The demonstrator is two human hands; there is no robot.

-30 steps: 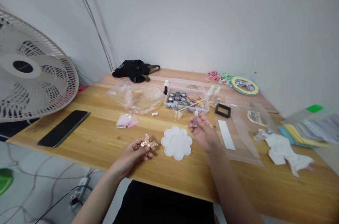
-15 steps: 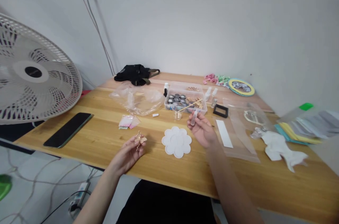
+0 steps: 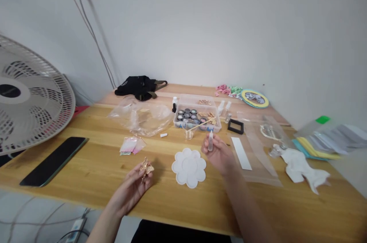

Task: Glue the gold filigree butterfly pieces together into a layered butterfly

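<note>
My left hand pinches a small gold-coloured metal ornament with thin petal- or wing-like parts; its exact shape is too small to tell. In my right hand is a small clear dropper bottle, held upright with its narrow tip upward. Between the two hands a white flower-shaped palette lies flat on the wooden table. Beyond it stands a small clear cup with a wooden stick leaning across it. A little white cap rests left of the cup.
Behind the cup sits a clear plastic box of small round pots and gold pieces. A plastic bag, pink packets and a phone lie leftward, near a large fan. Rightward are a black frame and crumpled tissue.
The view has shifted, so most of the table appears lower and slightly to the left. The dropper bottle now stands more upright in my right hand. Both hands keep their holds.
</note>
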